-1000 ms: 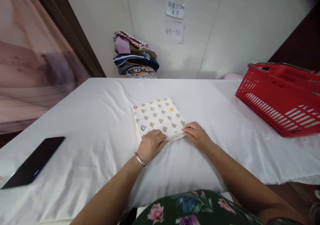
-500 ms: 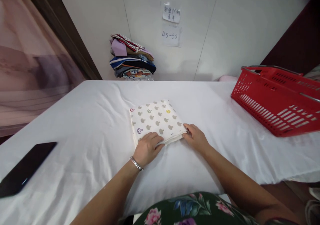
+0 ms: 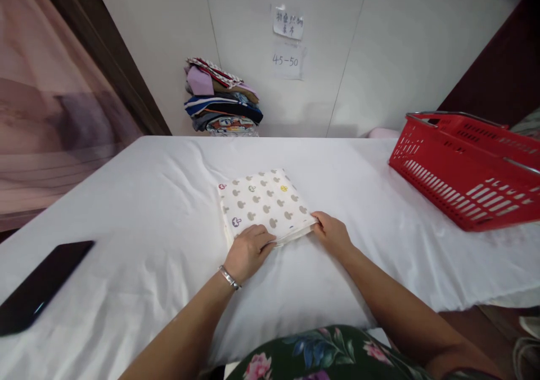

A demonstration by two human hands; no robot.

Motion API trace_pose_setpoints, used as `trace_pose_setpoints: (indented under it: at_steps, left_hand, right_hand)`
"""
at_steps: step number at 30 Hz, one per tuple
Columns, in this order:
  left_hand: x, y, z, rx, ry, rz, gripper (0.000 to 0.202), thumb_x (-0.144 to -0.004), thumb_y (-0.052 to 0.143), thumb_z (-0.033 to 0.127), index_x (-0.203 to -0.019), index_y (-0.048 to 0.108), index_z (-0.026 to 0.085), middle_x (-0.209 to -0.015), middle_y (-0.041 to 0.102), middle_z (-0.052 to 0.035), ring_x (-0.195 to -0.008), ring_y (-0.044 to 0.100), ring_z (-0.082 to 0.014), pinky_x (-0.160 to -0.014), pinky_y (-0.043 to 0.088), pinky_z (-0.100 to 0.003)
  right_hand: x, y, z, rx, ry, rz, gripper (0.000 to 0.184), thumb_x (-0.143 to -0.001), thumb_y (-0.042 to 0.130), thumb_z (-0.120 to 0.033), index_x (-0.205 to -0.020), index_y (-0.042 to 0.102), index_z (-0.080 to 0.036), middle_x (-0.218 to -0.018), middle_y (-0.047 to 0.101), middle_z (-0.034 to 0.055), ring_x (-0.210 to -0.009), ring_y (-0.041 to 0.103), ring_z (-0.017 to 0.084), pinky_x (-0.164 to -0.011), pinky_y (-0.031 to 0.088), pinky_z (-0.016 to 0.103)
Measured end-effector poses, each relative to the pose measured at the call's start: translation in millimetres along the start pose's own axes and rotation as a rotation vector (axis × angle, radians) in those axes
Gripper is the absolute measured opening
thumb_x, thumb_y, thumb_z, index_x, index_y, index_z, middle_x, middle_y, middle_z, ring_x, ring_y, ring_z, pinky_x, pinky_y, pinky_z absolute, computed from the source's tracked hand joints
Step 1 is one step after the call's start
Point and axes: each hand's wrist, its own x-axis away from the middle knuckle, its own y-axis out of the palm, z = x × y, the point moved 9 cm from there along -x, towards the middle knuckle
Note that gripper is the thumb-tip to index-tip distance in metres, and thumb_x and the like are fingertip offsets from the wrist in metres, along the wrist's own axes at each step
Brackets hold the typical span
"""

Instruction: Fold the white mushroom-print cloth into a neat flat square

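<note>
A folded cloth (image 3: 265, 200), cream with grey mushroom-like prints and a few coloured ones, lies flat in the middle of the white-covered table (image 3: 169, 200). My left hand (image 3: 250, 249), a silver bracelet at its wrist, grips the cloth's near edge with fingers on top and thumb at the layered fold. At the near right corner, my right hand (image 3: 331, 231) pinches the cloth between thumb and fingers. Several layers show along the near edge between the hands. The undersides of the layers are hidden.
A red plastic basket (image 3: 468, 172) stands at the table's right side. A black phone (image 3: 46, 284) lies at the left. Behind the far edge is a stack of folded fabrics (image 3: 223, 99) against the wall, near paper signs (image 3: 288, 59). Curtains (image 3: 63, 99) hang on the left.
My right fingers have closed more tightly on the cloth's near right corner and drawn it very slightly to the right. The left hand has hardly moved.
</note>
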Motion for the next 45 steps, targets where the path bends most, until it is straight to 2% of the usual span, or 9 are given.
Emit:
trace_pose_setpoints:
  at_steps: [9, 14, 18, 23, 27, 30, 35, 40, 45]
  left_hand:
    - [3, -7.2, -3, -0.009, -0.059, 0.026, 0.023, -0.087, 0.047, 0.026, -0.071, 0.062, 0.019, -0.07, 0.056, -0.0018, -0.07, 0.052, -0.0127, -0.065, 0.042, -0.025]
    - [8, -11.3, -11, -0.082, -0.153, 0.082, 0.025, -0.084, 0.052, 0.028, -0.062, 0.057, 0.018, -0.067, 0.056, -0.0012, -0.065, 0.051, -0.012, -0.06, 0.039, -0.025]
    - [8, -5.4, -10, -0.1, -0.177, 0.023, 0.019, -0.078, 0.059, 0.029, -0.063, 0.055, 0.018, -0.067, 0.056, 0.0004, -0.064, 0.051, -0.0118, -0.059, 0.038, -0.025]
    - [7, -4.3, -8, -0.098, -0.161, -0.01, 0.014, -0.075, 0.062, 0.029, -0.068, 0.056, 0.019, -0.07, 0.057, 0.0008, -0.065, 0.051, -0.012, -0.06, 0.037, -0.025]
    - [8, -4.1, -11, -0.065, -0.168, -0.023, 0.013, -0.075, 0.062, 0.028, -0.067, 0.058, 0.018, -0.069, 0.058, 0.0009, -0.065, 0.052, -0.0113, -0.06, 0.037, -0.024]
    - [9, -4.0, -12, -0.039, -0.169, -0.027, 0.012, -0.076, 0.06, 0.027, -0.068, 0.059, 0.019, -0.069, 0.058, 0.0008, -0.065, 0.053, -0.0112, -0.059, 0.038, -0.023]
    - [9, -2.8, -14, -0.025, -0.19, -0.034, 0.015, -0.078, 0.057, 0.027, -0.066, 0.06, 0.018, -0.067, 0.059, 0.0003, -0.063, 0.053, -0.0113, -0.057, 0.036, -0.023]
    - [10, -2.2, -17, -0.018, -0.202, -0.031, 0.011, -0.076, 0.059, 0.026, -0.068, 0.06, 0.019, -0.069, 0.06, 0.0009, -0.065, 0.053, -0.0112, -0.058, 0.036, -0.023]
    - [10, -3.1, -18, 0.008, -0.22, -0.028, 0.011, -0.076, 0.059, 0.025, -0.067, 0.059, 0.019, -0.069, 0.059, 0.0014, -0.064, 0.053, -0.0104, -0.057, 0.036, -0.022]
  right_hand:
    - [4, 4, -1, -0.057, 0.052, -0.089, 0.025, -0.084, 0.037, -0.026, -0.104, 0.053, -0.026, -0.066, 0.062, -0.0036, -0.06, 0.059, 0.017, -0.055, 0.039, 0.027]
    - [3, 0, -3, -0.028, -0.025, -0.164, 0.03, -0.083, 0.039, -0.03, -0.11, 0.052, -0.028, -0.094, 0.065, 0.0027, -0.083, 0.062, 0.022, -0.066, 0.048, 0.034]
    - [-5, -23, -49, 0.024, -0.27, -0.131, 0.052, -0.08, 0.045, -0.029, -0.132, 0.038, -0.03, -0.14, 0.036, 0.0046, -0.124, 0.039, 0.027, -0.091, 0.043, 0.043]
    - [-38, -15, -111, 0.007, -0.445, -0.101, 0.058, -0.087, 0.041, -0.044, -0.139, 0.024, -0.027, -0.149, 0.018, 0.0036, -0.135, 0.018, 0.026, -0.103, 0.03, 0.047]
    - [-66, 45, -88, 0.122, -0.323, -0.28, 0.058, -0.088, 0.032, -0.051, -0.137, 0.032, -0.019, -0.146, 0.024, 0.0107, -0.135, 0.017, 0.028, -0.103, 0.025, 0.054]
    - [-69, 70, -63, 0.177, -0.293, -0.328, 0.061, -0.088, 0.028, -0.056, -0.136, 0.033, -0.019, -0.147, 0.023, 0.0103, -0.135, 0.015, 0.027, -0.104, 0.022, 0.054]
    - [-73, 65, -69, 0.22, -0.308, -0.316, 0.058, -0.087, 0.027, -0.058, -0.133, 0.038, -0.023, -0.145, 0.027, 0.0098, -0.134, 0.019, 0.028, -0.102, 0.019, 0.058]
    - [-114, 46, -101, 0.212, -0.356, -0.117, 0.059, -0.089, 0.029, -0.052, -0.137, 0.031, -0.017, -0.146, 0.023, 0.0132, -0.135, 0.014, 0.028, -0.105, 0.017, 0.052]
    - [-140, 84, -68, 0.219, -0.211, -0.272, 0.062, -0.089, 0.025, -0.053, -0.138, 0.029, -0.014, -0.147, 0.022, 0.0111, -0.135, 0.015, 0.027, -0.105, 0.021, 0.049]
